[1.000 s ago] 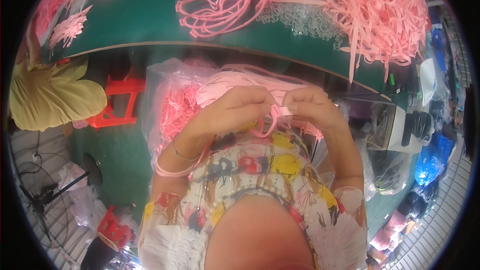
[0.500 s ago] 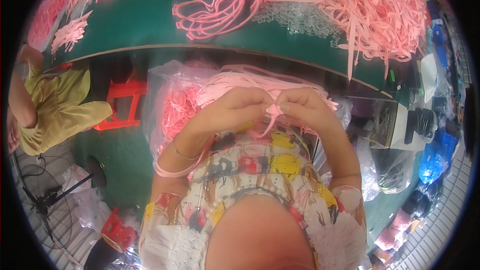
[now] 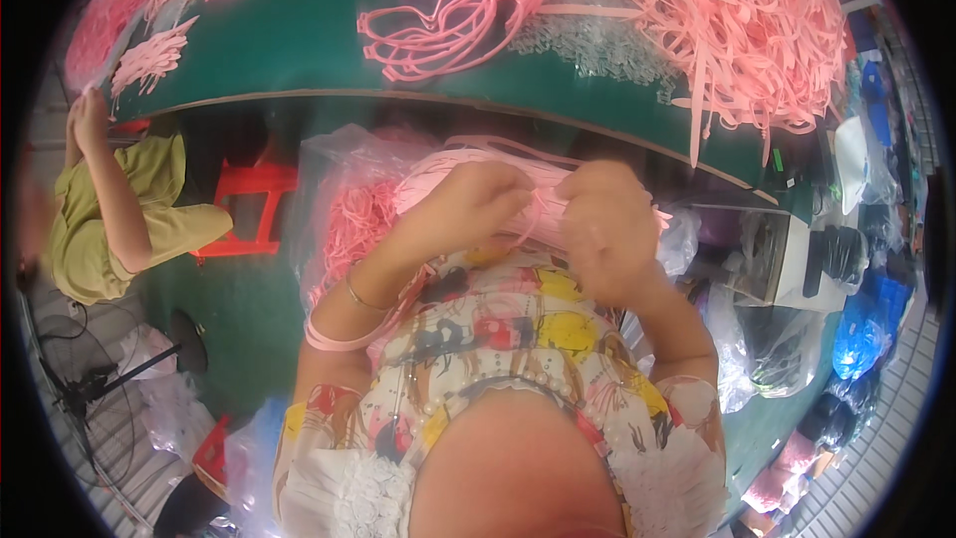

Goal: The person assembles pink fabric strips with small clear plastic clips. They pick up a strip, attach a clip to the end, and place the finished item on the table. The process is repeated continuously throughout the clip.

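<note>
Centrally, left hand (image 3: 476, 204) and right hand (image 3: 609, 229) flank a pink strap (image 3: 539, 211)

Seen from the head camera, the left hand is curled, thumb and fingertips brought together on the pink strap, which drops in a small loop before the patterned blouse (image 3: 498, 324). The right hand, blurred, sits just beside it with fingers bent; whether it grips anything cannot be told. Just beyond both hands lies a bundle of pale straps (image 3: 551, 177), beside a clear plastic bag (image 3: 321, 161) with more pink strands. A pink band (image 3: 344, 344) circles the left forearm, near a thin bracelet (image 3: 360, 293). Farther off, a green table (image 3: 259, 40) bears a large strap heap (image 3: 747, 35) and small clear pieces (image 3: 602, 40). Left of a red stool (image 3: 249, 177), a co-worker (image 3: 112, 214) wears olive-yellow clothing.
</note>
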A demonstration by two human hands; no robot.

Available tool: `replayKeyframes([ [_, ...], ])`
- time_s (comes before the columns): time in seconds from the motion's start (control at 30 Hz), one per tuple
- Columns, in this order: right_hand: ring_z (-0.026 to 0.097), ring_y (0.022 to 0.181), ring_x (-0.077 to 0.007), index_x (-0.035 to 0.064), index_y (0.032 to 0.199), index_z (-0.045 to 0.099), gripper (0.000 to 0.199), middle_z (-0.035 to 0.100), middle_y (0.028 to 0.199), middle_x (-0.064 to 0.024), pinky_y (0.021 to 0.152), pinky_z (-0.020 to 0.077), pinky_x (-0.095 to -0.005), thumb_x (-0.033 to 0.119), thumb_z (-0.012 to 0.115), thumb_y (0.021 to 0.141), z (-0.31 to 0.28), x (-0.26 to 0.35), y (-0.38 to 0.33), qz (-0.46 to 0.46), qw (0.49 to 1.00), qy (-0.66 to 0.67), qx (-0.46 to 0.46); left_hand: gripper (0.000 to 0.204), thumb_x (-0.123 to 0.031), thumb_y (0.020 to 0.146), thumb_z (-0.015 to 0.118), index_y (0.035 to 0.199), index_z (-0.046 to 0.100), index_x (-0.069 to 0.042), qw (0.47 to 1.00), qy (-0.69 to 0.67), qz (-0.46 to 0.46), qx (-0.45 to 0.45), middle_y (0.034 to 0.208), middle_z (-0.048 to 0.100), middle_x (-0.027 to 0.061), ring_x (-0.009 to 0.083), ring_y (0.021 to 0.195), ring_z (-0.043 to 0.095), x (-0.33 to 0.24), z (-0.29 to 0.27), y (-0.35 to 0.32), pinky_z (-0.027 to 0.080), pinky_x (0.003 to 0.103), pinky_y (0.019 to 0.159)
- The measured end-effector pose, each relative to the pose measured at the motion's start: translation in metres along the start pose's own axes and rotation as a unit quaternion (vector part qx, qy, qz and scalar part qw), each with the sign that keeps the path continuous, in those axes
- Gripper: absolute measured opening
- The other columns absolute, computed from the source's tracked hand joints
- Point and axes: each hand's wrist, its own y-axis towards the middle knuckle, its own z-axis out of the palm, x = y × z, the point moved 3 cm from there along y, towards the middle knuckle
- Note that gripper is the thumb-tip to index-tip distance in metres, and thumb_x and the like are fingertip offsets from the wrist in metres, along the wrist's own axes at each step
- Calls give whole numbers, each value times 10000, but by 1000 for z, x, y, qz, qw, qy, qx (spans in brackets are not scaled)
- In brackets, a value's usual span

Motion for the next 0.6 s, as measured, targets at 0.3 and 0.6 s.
replayKeyframes([
  [0.3, 527, 830, -88, 46, 877, 556, 64, 578, 890, -5, 757, 425, -242, 109, 549, 888, 45, -76, -26, 381, 748, 513, 181, 168, -65, 846, 578, 976, 641, 21, 951, -301, -40, 56, 898, 624, 21, 89, 850, 556, 13, -25, -19, 444, 232, 762],
  [0.6, 467, 781, -71, 21, 885, 555, 100, 515, 816, 21, 712, 394, -231, 112, 597, 876, 35, -73, -22, 321, 804, 461, 194, 149, -138, 848, 614, 838, 664, 1, 960, -274, -50, 24, 724, 600, -9, 61, 680, 527, 22, -30, -29, 412, 221, 616],
])
